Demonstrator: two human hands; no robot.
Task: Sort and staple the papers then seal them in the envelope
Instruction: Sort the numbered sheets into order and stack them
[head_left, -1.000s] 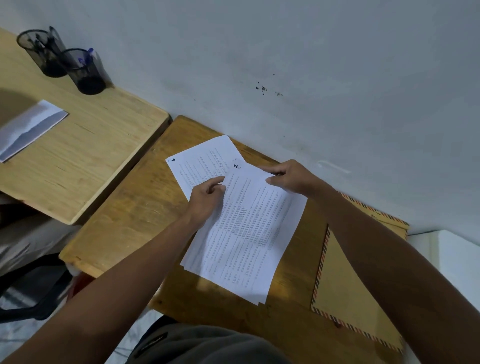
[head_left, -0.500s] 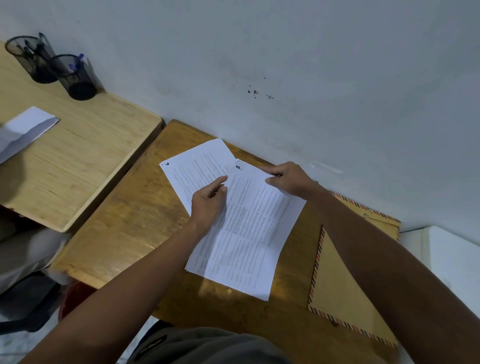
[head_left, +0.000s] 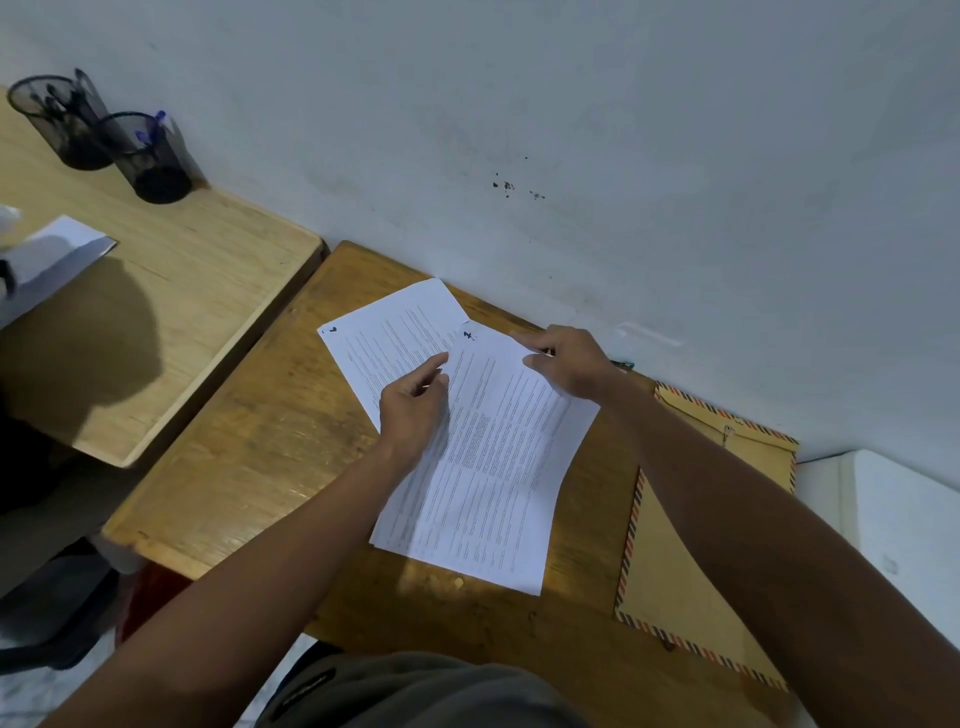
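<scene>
A stack of printed papers (head_left: 488, 467) is seen spread across the middle of a worn wooden desk (head_left: 249, 457), with a single sheet (head_left: 384, 332) fanned out from beneath it toward the desk's far edge at the wall. The left hand (head_left: 413, 410) is rested on the stack's left side, forefinger extended and the other fingers loosely curled, nothing being gripped. The top far corner of the stack is pressed by the fingertips of the right hand (head_left: 569, 364), likewise closed on nothing. A brown envelope (head_left: 675, 561) with striped edging is laid along the desk's right edge, apart from the papers. On a paler adjoining desk (head_left: 197, 291) to the left, two mesh pen cups (head_left: 150, 156) are stood at the wall.
</scene>
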